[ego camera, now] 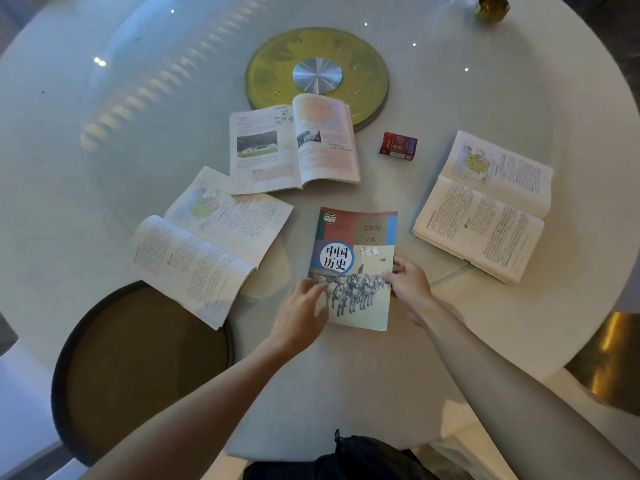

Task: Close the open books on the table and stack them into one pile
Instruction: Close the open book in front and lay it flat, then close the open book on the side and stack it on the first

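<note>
A closed textbook with horses on its cover lies flat near the table's front edge. My left hand rests with spread fingers on its lower left corner. My right hand grips its right edge, thumb on the cover. Three open books lie around it: one at the left with a map page, one behind with photos, one at the right with dense text and a map.
The round white table has a glass turntable with a green-gold hub at its centre. A small red box sits between the far and right books. A gold bowl stands far right. A round brown stool is at my left.
</note>
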Demonstrator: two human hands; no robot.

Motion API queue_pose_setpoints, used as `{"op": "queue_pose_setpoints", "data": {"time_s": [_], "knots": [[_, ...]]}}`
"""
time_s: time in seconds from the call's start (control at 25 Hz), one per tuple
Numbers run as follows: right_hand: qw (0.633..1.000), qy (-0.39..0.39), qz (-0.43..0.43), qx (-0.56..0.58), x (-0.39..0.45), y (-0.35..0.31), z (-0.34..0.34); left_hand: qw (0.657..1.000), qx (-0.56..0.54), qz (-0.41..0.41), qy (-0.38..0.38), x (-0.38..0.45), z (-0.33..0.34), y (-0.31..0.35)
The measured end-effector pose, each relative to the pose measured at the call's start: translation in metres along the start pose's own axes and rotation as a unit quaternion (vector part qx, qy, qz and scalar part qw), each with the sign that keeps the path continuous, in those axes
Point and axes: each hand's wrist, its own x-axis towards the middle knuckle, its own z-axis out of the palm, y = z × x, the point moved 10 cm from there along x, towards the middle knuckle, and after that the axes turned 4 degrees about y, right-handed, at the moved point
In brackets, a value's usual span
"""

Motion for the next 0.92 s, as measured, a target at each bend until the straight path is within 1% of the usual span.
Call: {"op": "queue_pose_setpoints", "data": {"time_s": [0.04, 0.12, 0.16, 0.2, 0.24, 0.36, 0.4, 0.52, 0.6, 0.68, 0.76, 0.84, 0.92], "knots": [[1.000, -0.005, -0.010, -0.013, 0.001, -0.002, 0.003, 0.998, -0.033, -0.057, 0.015, 0.001, -0.005, -0.015], [0.999, -0.021, -0.032, -0.036, 0.002, -0.008, 0.013, 0.976, -0.125, -0.178, 0.025, 0.001, -0.007, -0.042], [0.997, -0.026, -0.044, -0.051, 0.002, -0.012, 0.018, 0.963, -0.161, -0.215, 0.023, 0.001, -0.004, -0.051], [0.996, -0.027, -0.054, -0.069, 0.001, -0.015, 0.022, 0.958, -0.174, -0.228, 0.018, 0.001, -0.002, -0.055], [0.994, -0.019, -0.061, -0.087, 0.001, -0.016, 0.025, 0.957, -0.179, -0.229, 0.009, -0.001, 0.001, -0.058], [0.988, 0.045, -0.076, -0.130, -0.002, -0.016, 0.025, 0.961, -0.173, -0.214, -0.018, -0.006, 0.014, -0.064], [0.984, 0.050, -0.092, -0.146, -0.004, -0.016, 0.026, 0.963, -0.168, -0.210, -0.018, -0.006, 0.018, -0.066], [0.969, 0.010, -0.109, -0.221, -0.006, -0.010, 0.034, 0.963, -0.160, -0.218, -0.011, -0.005, 0.021, -0.068], [0.964, -0.007, -0.111, -0.241, -0.003, -0.007, 0.030, 0.962, -0.149, -0.227, -0.007, -0.002, 0.019, -0.067], [0.964, -0.021, -0.118, -0.238, 0.002, -0.011, 0.023, 0.971, -0.117, -0.209, 0.020, 0.010, 0.007, -0.054], [0.962, -0.006, -0.137, -0.236, 0.012, -0.022, 0.004, 0.979, -0.086, -0.180, 0.049, 0.031, -0.003, -0.030], [0.969, 0.037, -0.131, -0.207, 0.027, -0.031, -0.033, 0.978, -0.105, -0.175, 0.034, 0.059, 0.002, 0.001], [0.978, 0.086, -0.110, -0.152, 0.044, -0.036, -0.082, 0.978, -0.122, -0.171, -0.008, 0.091, 0.021, 0.035]]}}
